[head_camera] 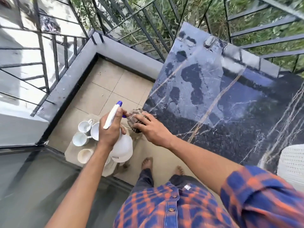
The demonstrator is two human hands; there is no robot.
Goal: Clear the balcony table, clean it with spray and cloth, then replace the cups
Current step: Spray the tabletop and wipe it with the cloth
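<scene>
Head view: one dark marble-patterned table (230, 99) fills the right side, its glossy slab veined in white and tan, with wet patches and duller streaks across the top. At the table's near-left corner lies one crumpled checked cloth (137, 119), brown and soft. The right hand (152, 129) rests on it with fingers spread flat, pressing the cloth rather than clenching it. Just left of that corner, off the table, the left hand (110, 130) is wrapped around the neck of one white plastic spray bottle (122, 148). The bottle has a round translucent body, a white trigger head and a blue nozzle tip pointing toward the cloth. Below the bottle, left of the table, white ceramic cups (80, 139) sit clustered on a low pale stool (70, 149); four show clearly, and others may be hidden behind the arm and bottle. The floor (105, 86) left of the table is beige square tile. Dark metal railing (49, 51) runs beyond the table's far and left sides. A white woven chair (291, 163) edge touches the table's near-right side.
</scene>
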